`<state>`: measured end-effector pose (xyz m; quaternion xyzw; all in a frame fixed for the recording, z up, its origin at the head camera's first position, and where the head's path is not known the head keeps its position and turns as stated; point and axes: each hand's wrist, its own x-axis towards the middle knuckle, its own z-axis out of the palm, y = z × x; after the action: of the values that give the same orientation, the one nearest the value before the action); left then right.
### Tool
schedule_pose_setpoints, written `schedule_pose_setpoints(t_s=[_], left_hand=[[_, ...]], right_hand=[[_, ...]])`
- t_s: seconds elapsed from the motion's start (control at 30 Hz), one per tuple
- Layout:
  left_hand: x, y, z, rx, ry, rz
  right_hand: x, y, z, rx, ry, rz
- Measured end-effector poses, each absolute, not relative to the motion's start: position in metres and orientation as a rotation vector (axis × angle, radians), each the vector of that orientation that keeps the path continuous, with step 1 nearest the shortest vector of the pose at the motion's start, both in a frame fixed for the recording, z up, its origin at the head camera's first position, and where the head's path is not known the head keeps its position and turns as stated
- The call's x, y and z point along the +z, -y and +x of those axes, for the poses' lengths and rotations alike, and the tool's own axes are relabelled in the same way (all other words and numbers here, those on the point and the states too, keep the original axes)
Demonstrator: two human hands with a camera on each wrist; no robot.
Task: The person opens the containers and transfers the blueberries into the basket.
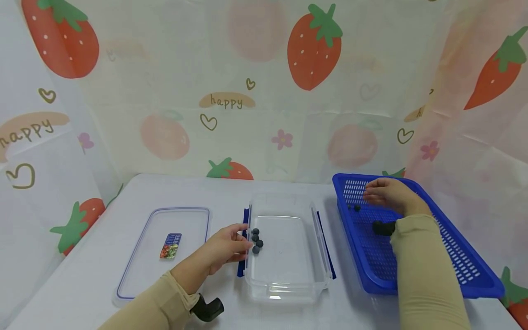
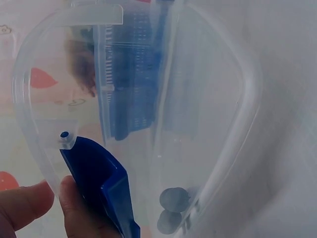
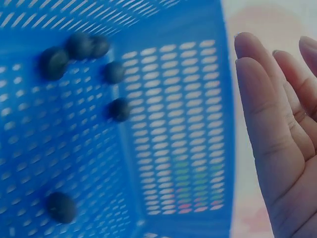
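Observation:
A clear plastic container (image 1: pixel 284 256) stands mid-table with several blueberries (image 1: pixel 255 244) along its left side. My left hand (image 1: pixel 228 247) grips its left rim, thumb and fingers on either side of the wall beside the blue latch (image 2: pixel 101 183). Over the far end of a blue basket (image 1: pixel 359 270) hovers my right hand (image 1: pixel 389 195), its fingers extended and close together. No berry shows in it. Several blueberries (image 3: pixel 62 207) lie on the basket floor, most of them grouped near one end wall (image 3: pixel 173 124).
To the left, a clear lid (image 1: pixel 140 270) with a blue seal lies flat, bearing a small printed label (image 1: pixel 171 246). The basket is at the table's right side. A strawberry-printed sheet (image 1: pixel 264 137) hangs behind the white table (image 1: pixel 222 197).

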<state>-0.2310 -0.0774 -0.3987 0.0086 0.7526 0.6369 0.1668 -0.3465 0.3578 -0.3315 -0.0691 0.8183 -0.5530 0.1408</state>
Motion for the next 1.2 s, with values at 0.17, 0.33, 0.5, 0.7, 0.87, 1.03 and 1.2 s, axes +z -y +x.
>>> schedule_pose_setpoints(t_s=[0.17,0.33,0.5,0.7,0.87,1.03,1.2], left_hand=[[-0.399,0.078,-0.232,1.808,-2.145,0.034],[-0.399,0.078,-0.232,1.799,-2.149,0.032],[-0.398,0.079,-0.232,1.792,-2.156,0.028],[-0.398,0.079,-0.232,1.798,-2.152,0.027],[-0.398,0.078,-0.231,1.804,-2.148,0.034],[-0.399,0.079,-0.232,1.808,-2.144,0.040],[-0.400,0.080,-0.232,1.808,-2.148,0.041]], right_hand=[[-0.315,-0.342,-0.348,-1.577,-2.390,-0.298],[-0.301,-0.317,-0.350,-1.555,-2.428,-0.343],[-0.296,-0.289,-0.354,-1.572,-2.401,-0.373],[-0.298,-0.254,-0.357,-1.513,-2.393,-0.438],[-0.303,-0.224,-0.356,-1.441,-2.399,-0.499],[-0.311,-0.194,-0.357,-1.450,-2.317,-0.535],[-0.321,-0.164,-0.358,-1.391,-2.300,-0.529]])
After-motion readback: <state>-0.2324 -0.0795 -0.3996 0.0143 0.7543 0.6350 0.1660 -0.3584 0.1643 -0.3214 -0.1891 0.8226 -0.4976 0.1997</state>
